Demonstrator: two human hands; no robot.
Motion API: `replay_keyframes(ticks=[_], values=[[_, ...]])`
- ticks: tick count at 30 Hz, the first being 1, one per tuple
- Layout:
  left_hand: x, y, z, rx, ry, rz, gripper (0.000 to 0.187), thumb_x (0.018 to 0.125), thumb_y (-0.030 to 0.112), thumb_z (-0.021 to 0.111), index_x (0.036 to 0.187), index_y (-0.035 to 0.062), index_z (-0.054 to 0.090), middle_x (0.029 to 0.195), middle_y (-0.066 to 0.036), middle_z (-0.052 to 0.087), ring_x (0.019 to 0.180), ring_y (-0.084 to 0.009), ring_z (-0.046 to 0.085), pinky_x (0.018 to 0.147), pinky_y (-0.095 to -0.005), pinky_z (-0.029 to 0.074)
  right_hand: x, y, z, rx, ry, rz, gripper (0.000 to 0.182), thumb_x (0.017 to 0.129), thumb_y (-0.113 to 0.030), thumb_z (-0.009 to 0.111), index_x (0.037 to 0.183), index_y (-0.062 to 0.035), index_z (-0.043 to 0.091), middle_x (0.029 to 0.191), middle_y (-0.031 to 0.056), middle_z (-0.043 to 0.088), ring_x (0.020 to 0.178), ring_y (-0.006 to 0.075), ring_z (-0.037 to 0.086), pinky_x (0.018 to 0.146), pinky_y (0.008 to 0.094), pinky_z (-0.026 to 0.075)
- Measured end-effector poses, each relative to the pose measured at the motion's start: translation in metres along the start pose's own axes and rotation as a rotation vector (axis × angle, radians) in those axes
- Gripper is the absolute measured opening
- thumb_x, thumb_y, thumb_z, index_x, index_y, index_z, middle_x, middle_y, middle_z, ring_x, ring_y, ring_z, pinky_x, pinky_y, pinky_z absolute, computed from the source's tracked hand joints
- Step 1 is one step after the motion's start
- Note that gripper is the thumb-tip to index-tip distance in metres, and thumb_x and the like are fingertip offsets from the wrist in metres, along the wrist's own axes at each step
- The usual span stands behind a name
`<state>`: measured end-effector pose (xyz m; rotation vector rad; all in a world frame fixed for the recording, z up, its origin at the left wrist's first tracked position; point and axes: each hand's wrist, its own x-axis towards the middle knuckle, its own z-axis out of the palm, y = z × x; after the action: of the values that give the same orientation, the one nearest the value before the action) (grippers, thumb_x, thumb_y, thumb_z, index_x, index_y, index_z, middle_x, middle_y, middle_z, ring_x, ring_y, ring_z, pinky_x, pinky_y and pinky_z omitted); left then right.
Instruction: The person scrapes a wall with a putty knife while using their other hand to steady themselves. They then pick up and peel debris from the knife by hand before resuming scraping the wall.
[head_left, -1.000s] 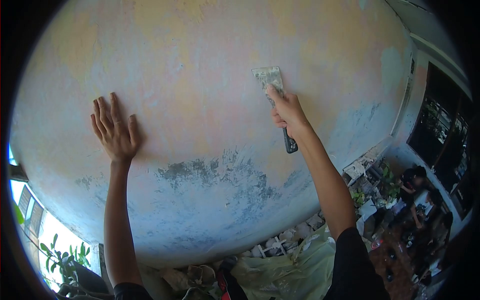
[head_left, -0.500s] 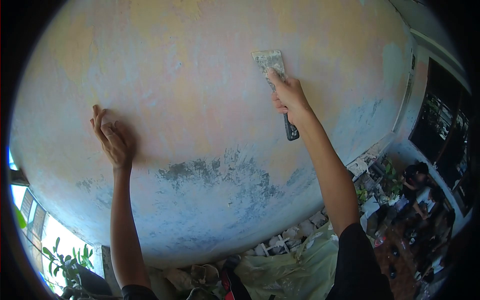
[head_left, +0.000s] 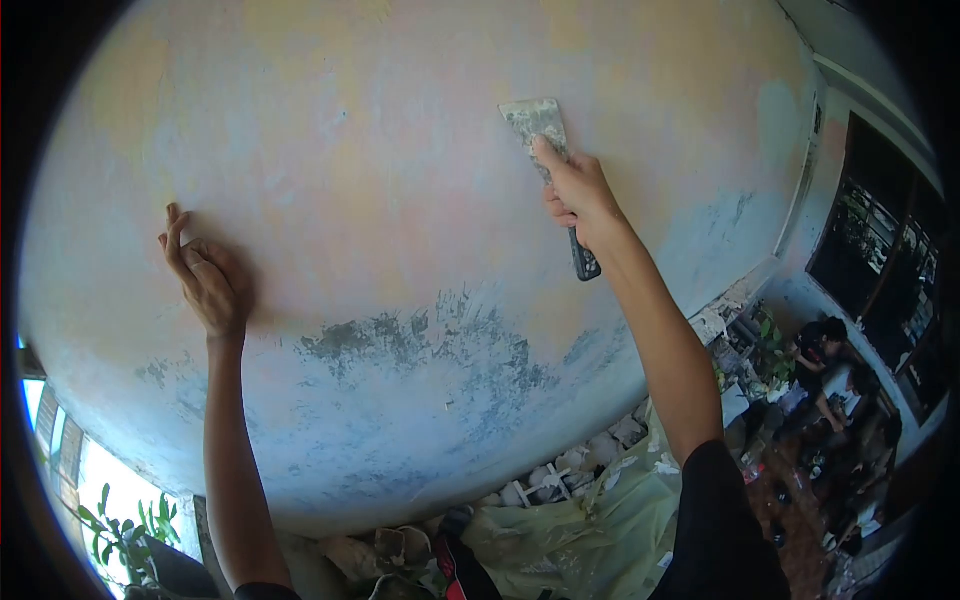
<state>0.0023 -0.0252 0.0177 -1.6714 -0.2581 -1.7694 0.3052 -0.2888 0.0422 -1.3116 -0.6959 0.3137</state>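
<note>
A scraper [head_left: 536, 122] with a wide, stained metal blade and a dark handle is gripped in my right hand [head_left: 577, 192], thumb along the blade. Its blade lies at the surface of the painted wall [head_left: 350, 210], which is mottled pink, yellow and blue. On the left, my left hand [head_left: 208, 275] rests against the same wall, holding nothing, with its fingers partly bent and apart. Dark, bare-looking patches [head_left: 370, 340] mark the wall below and between my hands.
Rubble [head_left: 590, 458] and a greenish sheet [head_left: 580, 530] lie along the wall's foot. A leafy plant [head_left: 130, 530] stands at the lower left. People [head_left: 835, 375] are low down at the right, below dark windows [head_left: 870, 230].
My left hand and forearm appear slightly farther left in view, as do the wall's patches. The scraper stays in my right hand, at nearly the same place in view.
</note>
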Motion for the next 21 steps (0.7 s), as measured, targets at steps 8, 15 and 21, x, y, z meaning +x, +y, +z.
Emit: replay_keyframes(ticks=[8,15,21], values=[[0.002,0.006,-0.002,0.022,0.003,-0.012,0.007,0.089,-0.006,0.036,0.096,-0.0083,0.037,0.126,-0.021,0.042,0.125,-0.0405,0.042,0.105,-0.0566,0.028,-0.003,0.008,-0.009,-0.014,-0.049,0.05,0.04,0.088,-0.044,0.061,0.078,-0.0123,0.04,0.055,-0.0038,0.036,0.039,0.0029,0.027,0.033,0.0213,0.019],[0.003,0.009,0.0,-0.001,0.003,-0.053,0.01,0.088,-0.006,0.036,0.098,-0.0092,0.036,0.125,-0.019,0.039,0.125,-0.0397,0.042,0.105,-0.0579,0.028,0.007,0.005,-0.006,0.04,-0.056,-0.028,0.04,0.087,-0.046,0.061,0.079,-0.0129,0.041,0.053,-0.005,0.035,0.039,0.0023,0.027,0.032,0.0207,0.018],[0.001,0.007,0.001,-0.003,0.006,-0.02,0.031,0.086,-0.007,0.035,0.117,-0.0074,0.034,0.13,-0.019,0.035,0.126,-0.0379,0.04,0.107,-0.0543,0.027,0.014,-0.001,-0.01,-0.022,-0.062,-0.051,0.04,0.088,-0.047,0.06,0.079,-0.0132,0.042,0.053,-0.0046,0.036,0.038,0.0023,0.029,0.032,0.0205,0.019]])
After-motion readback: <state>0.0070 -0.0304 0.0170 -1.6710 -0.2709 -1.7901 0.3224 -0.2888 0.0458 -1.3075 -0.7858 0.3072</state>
